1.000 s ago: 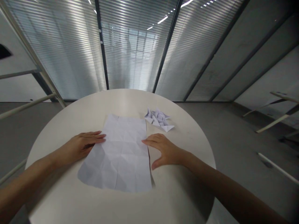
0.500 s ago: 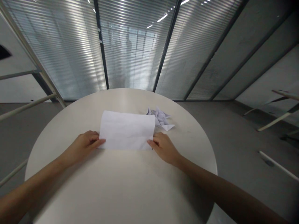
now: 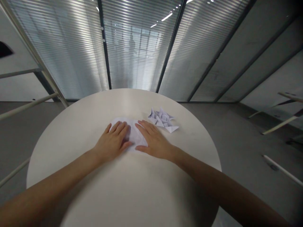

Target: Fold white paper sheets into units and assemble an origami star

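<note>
A white sheet of paper (image 3: 134, 134) lies on the round white table, and much of it is hidden under my hands. My left hand (image 3: 115, 138) rests flat on its left part, fingers stretched out and pointing away from me. On the right part lies my right hand (image 3: 155, 140), palm down with its fingers extended toward the upper left. Both thumbs point inward near the paper's close edge. Several folded white paper pieces (image 3: 163, 119) sit in a small pile just beyond my right hand, apart from the sheet.
The round white table (image 3: 123, 189) has a curved rim on both sides. Pale metal bars (image 3: 28, 105) stand at the left, and table legs (image 3: 281, 123) show at the right. Behind the table are glass panels with blinds (image 3: 134, 56).
Both hands have let go of the sheet's side edges and moved inward onto it. The sheet, held partly raised before, now lies pressed against the table. The folded pieces stay put.
</note>
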A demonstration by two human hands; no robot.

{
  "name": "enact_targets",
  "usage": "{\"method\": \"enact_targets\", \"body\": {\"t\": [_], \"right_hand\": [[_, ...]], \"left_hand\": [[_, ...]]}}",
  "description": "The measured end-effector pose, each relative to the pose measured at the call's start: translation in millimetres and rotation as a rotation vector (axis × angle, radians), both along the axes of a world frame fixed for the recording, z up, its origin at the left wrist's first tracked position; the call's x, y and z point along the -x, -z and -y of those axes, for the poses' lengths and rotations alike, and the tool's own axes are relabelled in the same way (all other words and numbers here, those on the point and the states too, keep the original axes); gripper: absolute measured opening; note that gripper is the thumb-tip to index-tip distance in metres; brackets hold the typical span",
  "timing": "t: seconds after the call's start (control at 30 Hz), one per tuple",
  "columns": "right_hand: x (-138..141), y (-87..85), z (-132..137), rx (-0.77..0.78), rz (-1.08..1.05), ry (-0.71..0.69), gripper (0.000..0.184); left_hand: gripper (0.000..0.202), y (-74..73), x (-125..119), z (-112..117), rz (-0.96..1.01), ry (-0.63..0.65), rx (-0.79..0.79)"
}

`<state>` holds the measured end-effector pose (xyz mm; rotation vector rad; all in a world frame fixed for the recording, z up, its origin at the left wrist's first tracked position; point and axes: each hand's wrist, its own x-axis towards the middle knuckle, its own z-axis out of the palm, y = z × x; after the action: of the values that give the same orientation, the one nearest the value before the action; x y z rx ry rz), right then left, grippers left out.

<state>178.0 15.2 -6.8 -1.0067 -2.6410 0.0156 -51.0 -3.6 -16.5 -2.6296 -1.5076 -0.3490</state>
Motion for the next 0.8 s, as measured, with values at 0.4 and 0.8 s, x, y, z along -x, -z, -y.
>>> {"method": "enact_targets", "body": {"t": [0.4,0.8], "right_hand": [[-23,14.5,-17,0.195,0.215,-0.136,0.074],[-55,1.6,24,0.267,0.197,-0.201,0.066]], "left_hand": [[0.089,21.3,7,-21,-0.033,0.044,0.171],[0.093,14.4,20,-31,-0.044,0.047,0.166]]}}
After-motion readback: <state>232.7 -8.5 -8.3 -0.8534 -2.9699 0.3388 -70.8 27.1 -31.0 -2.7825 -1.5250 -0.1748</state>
